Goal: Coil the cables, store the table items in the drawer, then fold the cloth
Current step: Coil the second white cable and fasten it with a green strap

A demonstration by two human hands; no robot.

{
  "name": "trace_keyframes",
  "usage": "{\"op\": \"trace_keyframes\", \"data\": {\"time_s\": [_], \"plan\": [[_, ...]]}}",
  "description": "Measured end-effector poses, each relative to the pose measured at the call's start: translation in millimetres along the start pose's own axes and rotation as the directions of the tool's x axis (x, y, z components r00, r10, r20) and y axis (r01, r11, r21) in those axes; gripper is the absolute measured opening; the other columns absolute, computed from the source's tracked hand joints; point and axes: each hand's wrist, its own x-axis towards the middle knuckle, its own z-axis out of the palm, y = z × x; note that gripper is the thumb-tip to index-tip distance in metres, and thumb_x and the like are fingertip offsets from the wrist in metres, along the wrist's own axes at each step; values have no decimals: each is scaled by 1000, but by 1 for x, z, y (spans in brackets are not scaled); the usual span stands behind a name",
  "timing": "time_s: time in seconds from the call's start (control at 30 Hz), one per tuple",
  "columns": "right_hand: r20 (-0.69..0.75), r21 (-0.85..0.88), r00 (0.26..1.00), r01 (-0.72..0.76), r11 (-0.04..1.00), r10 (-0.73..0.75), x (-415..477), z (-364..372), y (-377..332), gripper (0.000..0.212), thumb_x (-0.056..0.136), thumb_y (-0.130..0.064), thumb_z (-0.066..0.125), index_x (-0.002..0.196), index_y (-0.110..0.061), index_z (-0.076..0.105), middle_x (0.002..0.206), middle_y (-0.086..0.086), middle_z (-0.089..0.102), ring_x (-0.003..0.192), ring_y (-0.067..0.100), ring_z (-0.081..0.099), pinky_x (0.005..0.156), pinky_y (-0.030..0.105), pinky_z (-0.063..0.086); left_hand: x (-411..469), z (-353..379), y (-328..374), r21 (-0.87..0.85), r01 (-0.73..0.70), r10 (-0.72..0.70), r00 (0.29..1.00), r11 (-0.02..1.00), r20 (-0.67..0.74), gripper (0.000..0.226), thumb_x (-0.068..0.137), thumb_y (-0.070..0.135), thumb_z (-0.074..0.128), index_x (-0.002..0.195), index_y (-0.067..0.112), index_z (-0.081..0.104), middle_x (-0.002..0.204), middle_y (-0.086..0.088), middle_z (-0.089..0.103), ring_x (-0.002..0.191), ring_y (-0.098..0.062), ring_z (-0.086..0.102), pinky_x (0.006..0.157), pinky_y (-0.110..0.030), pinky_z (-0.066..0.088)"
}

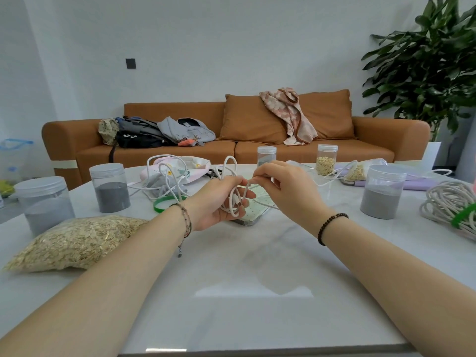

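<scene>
My left hand (219, 202) holds a few loops of a thin white cable (233, 167) above the middle of the white table (231, 274). My right hand (283, 186) pinches a strand of the same cable just right of the loops. Behind them lies a tangle of more white cable (164, 181) on a pale printed cloth (190, 166). A green band (164, 202) lies by the tangle. A thick coiled rope with a green tie (450, 204) sits at the right edge.
Jars of grey powder (110, 186) (45, 202) (381, 191) (266, 155), a jar of oats (326, 159) and a bag of oats (74, 240) stand around the table. A pale green tablet case (257, 210) lies under my hands. An orange sofa (231, 148) is behind.
</scene>
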Motion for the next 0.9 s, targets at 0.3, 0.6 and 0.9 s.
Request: {"op": "trace_keyframes", "data": {"time_s": [0.3, 0.6, 0.9], "plan": [[-18, -37, 998, -54, 998, 54, 1, 0, 2, 14, 92, -35, 68, 86, -23, 66, 74, -16, 57, 66, 0, 47, 57, 24, 39, 1, 0, -4, 171, 50, -77, 985, 984, 152, 16, 104, 26, 46, 97, 16, 57, 71, 3, 53, 56, -11, 45, 50, -24, 44], [99, 267, 979, -199, 943, 179, 2, -7, -2, 26, 90, -38, 70, 115, -31, 65, 87, -11, 61, 73, 3, 49, 65, 19, 40, -3, 4, -7, 311, 18, -101, 962, 950, 252, 18, 103, 29, 51, 94, 16, 58, 64, 3, 38, 53, -11, 33, 48, -22, 26], [178, 254, 943, -321, 912, 282, 4, -6, -8, 8, 90, -19, 66, 91, -23, 73, 63, -9, 55, 60, -2, 47, 56, 12, 37, -5, 1, -8, 426, -48, -119, 927, 903, 356, 16, 79, 5, 64, 89, 16, 69, 68, -1, 44, 52, -10, 38, 46, -18, 30]]}}
